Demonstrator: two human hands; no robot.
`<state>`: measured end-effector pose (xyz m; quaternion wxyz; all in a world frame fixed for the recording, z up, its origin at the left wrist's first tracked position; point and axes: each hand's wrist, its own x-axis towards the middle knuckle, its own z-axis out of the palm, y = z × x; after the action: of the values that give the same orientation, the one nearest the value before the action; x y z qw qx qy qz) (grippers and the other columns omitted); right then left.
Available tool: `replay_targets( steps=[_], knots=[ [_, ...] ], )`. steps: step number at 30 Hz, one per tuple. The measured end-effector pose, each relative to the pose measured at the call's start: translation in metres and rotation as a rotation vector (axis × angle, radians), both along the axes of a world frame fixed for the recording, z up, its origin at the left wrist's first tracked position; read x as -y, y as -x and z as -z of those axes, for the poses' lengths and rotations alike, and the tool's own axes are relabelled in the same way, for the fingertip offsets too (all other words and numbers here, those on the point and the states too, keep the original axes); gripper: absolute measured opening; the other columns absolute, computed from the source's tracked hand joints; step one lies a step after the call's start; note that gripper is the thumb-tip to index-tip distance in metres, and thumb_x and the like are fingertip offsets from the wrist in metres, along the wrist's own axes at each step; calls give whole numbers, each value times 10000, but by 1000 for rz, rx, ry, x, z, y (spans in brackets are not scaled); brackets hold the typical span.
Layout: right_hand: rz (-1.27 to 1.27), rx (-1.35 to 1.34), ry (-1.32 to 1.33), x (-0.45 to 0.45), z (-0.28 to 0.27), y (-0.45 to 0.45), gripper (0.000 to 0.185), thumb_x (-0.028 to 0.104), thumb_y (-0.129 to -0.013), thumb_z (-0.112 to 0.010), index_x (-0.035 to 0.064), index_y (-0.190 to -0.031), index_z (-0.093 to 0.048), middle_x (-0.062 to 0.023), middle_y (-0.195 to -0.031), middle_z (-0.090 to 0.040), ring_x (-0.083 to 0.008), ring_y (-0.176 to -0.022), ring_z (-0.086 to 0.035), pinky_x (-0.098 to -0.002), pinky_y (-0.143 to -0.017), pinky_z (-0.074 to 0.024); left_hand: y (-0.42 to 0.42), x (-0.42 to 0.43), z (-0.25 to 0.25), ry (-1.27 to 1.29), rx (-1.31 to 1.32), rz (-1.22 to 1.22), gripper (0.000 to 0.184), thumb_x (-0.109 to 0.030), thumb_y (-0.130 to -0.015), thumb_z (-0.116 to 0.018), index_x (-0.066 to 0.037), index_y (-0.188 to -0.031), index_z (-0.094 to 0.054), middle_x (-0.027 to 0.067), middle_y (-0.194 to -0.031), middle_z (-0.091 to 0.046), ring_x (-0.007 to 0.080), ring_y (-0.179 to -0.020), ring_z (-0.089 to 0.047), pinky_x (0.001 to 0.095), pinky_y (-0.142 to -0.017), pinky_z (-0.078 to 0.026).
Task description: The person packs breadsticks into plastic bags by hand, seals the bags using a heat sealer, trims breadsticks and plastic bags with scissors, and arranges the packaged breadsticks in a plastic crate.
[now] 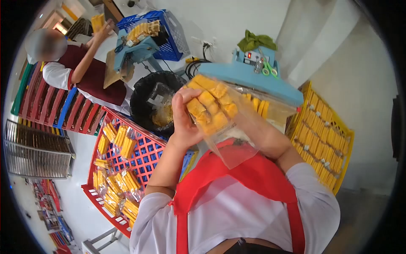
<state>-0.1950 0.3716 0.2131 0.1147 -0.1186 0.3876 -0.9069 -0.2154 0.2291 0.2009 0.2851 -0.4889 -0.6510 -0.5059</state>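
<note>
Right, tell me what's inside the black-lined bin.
Inside the black-lined bin you can see crumpled clear plastic and, lower in the picture, some yellow scraps. Whatever lies beneath them is covered, so the bottom can't be seen.

A: wall [249, 12]?
B: white, black cables [204, 53] at socket [197, 40]
A: floor [80, 190], furniture?
B: pale floor; metal rack [38, 158] near coloured crates [63, 103], left side
A: light [61, 28]?
B: bright patch, upper left

White short sleeves, red apron [237, 169], black lower garment.
</note>
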Motion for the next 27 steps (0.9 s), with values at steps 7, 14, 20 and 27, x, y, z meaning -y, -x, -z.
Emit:
replay_targets(
  steps=[7, 14, 20, 27],
  knots=[
    [-258, 278, 374, -18, 55, 36, 454, 395, -873, -408, 47, -1160, -463, -86, -1121, -531, -201, -995, -531, -354, -864, -416, -4, 0, 1, -98, 117, 56, 1058, -147, -591, -745, -99, -1358, -18, 113, -1128, -427, 267, -1022, -446, 438, -988, -217],
    [-241, 198, 397, -10, 38, 20, 448, 363, -882, -402, 64, -1216, -407, -82, -1146, -507, -224, -1063, -493, -367, -874, -416, 3, 0, -26, -481, 864, 236, 869, -55, -732, -605, -105, -1359, -6, 107, -1264, -344, 222, -1173, -358, 361, -984, -278],
    [176, -236, -138, -12, 21, 26, 472, 175, -853, -499, 39, -1273, -331, -66, -1172, -475, -164, -1061, -474, -301, -870, -406, 21, 2, -28, -655, 1029, 486, 579, -142, -839, -522, -113, -1320, -200, 65, -1308, -324, 223, -1198, -336, 362, -972, -298],
    [210, -261, -332, -15, 21, 25, 502, 198, -840, -519, 48, -1284, -339, -96, -1280, -385, -187, -1144, -408, -310, -935, -339, 32, -18, -7, -611, 823, 156, 435, -135, -888, -411, -87, -1294, -265, 109, -1299, -326, 230, -1123, -426, 370, -924, -370]
  ],
)
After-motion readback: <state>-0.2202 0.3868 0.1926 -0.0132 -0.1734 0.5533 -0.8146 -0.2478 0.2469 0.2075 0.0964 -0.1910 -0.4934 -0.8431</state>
